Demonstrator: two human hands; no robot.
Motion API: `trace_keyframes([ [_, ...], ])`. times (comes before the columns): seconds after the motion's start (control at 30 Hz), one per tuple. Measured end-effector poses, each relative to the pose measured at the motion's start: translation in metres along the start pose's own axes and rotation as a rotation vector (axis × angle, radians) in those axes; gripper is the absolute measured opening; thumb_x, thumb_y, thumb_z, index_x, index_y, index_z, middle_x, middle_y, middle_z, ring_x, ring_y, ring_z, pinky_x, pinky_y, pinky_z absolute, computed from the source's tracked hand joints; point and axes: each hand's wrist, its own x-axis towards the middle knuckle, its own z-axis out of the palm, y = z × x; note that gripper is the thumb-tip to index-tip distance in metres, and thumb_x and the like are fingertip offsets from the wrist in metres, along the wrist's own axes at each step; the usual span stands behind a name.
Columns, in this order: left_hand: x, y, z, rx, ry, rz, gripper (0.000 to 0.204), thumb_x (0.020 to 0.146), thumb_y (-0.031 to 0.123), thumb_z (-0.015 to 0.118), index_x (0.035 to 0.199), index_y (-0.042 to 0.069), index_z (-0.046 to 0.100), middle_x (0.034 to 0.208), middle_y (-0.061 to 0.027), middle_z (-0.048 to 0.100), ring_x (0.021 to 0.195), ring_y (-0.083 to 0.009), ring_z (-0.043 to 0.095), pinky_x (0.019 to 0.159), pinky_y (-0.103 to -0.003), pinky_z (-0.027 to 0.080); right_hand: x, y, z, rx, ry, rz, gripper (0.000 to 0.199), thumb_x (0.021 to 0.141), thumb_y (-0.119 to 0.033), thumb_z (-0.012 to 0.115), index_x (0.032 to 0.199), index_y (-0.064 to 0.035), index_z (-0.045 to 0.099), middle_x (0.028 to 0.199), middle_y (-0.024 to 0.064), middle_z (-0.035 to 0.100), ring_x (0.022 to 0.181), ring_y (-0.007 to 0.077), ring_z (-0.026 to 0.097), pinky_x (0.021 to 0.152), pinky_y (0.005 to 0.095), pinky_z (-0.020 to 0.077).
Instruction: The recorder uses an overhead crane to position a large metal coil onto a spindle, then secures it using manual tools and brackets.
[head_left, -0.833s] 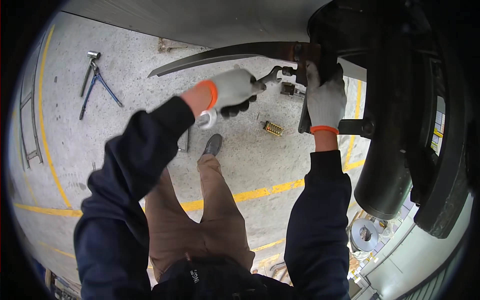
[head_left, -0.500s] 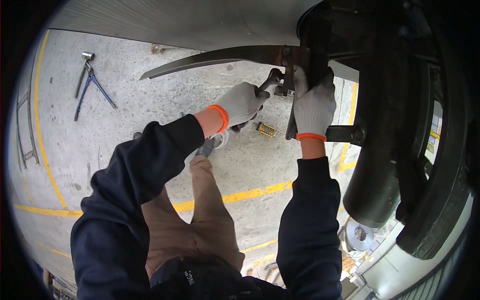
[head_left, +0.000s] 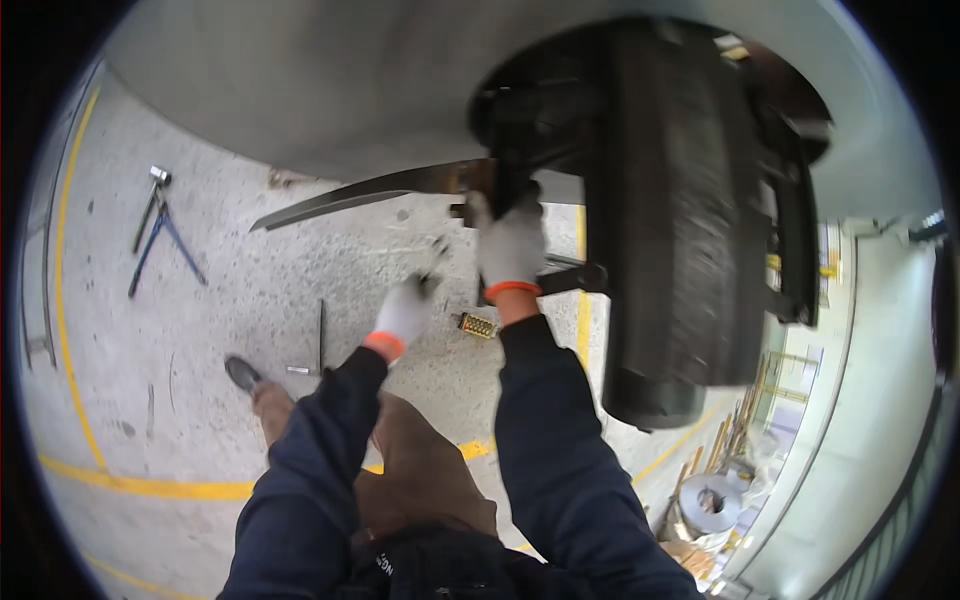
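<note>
My left hand, in a grey glove with an orange cuff, is closed around a wrench that is smeared by motion. The wrench points up, apart from the metalwork. Gloved the same way, my right hand grips a dark metal bracket; its fingertips are partly hidden behind that part. A long curved dark blade extends left from the bracket, its brownish end at the joint. Below, a small yellow-and-black box of bits lies on the floor.
A thick black cylindrical assembly stands right of my hands, beneath a large grey metal surface. On the floor lie a blue-handled tool and a hammer, plus a dark bar. A silver coil and wooden sticks are at lower right.
My left hand has drawn the wrench away from the bolt, down and toward me. My right hand keeps hold of the bracket. The view has shifted, and one foot now shows farther left.
</note>
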Motion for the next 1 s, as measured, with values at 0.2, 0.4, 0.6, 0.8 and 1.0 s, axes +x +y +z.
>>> trace_keyframes([
  [0.2,-0.109,-0.103,-0.068,0.31,-0.42,-0.237,0.05,0.1,0.048,0.06,0.112,0.0,0.069,0.077,-0.0236,0.07,0.07,-0.0388,0.072,0.066,-0.051,0.054,-0.088,-0.014,-0.076,0.378,-0.257,-0.256,0.054,0.099,-0.049,0.059,0.118,0.001,0.063,0.113,0.0229,0.063,0.107,0.0384,0.062,0.093,0.0493,0.0499],
  [0.4,-0.233,-0.246,-0.118,0.588,-0.161,-0.431,0.044,0.096,0.044,0.068,0.095,0.0,0.067,0.073,-0.0181,0.064,0.068,-0.0335,0.064,0.06,-0.045,0.049,-0.241,0.165,-0.025,0.568,-0.663,-0.72,0.04,0.097,-0.036,0.061,0.122,-0.0067,0.068,0.118,0.0176,0.067,0.115,0.0364,0.062,0.1,0.0478,0.0494],
  [0.6,-0.358,-0.238,-0.098,0.641,0.044,-0.669,0.054,0.087,0.05,0.076,0.084,-0.002,0.067,0.074,-0.0231,0.068,0.071,-0.0416,0.069,0.063,-0.049,0.051,-0.289,0.459,-0.004,0.307,-0.897,-0.193,0.039,0.092,-0.037,0.067,0.119,-0.0098,0.074,0.108,0.0191,0.075,0.1,0.0392,0.07,0.089,0.0471,0.0557],
  [0.8,-0.479,-0.232,0.012,0.658,-0.103,-0.735,0.051,0.083,0.049,0.081,0.09,0.0,0.073,0.064,-0.0164,0.067,0.055,-0.0304,0.067,0.053,-0.045,0.05,-0.235,0.583,-0.049,0.352,-0.763,-0.004,0.042,0.087,-0.035,0.073,0.117,-0.0066,0.075,0.106,0.0186,0.076,0.099,0.0337,0.073,0.091,0.0425,0.0577],
  [1.0,-0.499,-0.066,0.168,0.514,-0.413,-0.968,0.043,0.084,0.041,0.081,0.089,-0.001,0.073,0.059,-0.0077,0.061,0.045,-0.0201,0.059,0.044,-0.038,0.048,-0.144,0.677,-0.057,0.34,-0.645,-0.092,0.043,0.081,-0.034,0.076,0.114,-0.0063,0.075,0.101,0.0184,0.076,0.098,0.0355,0.072,0.09,0.0438,0.0573],
])
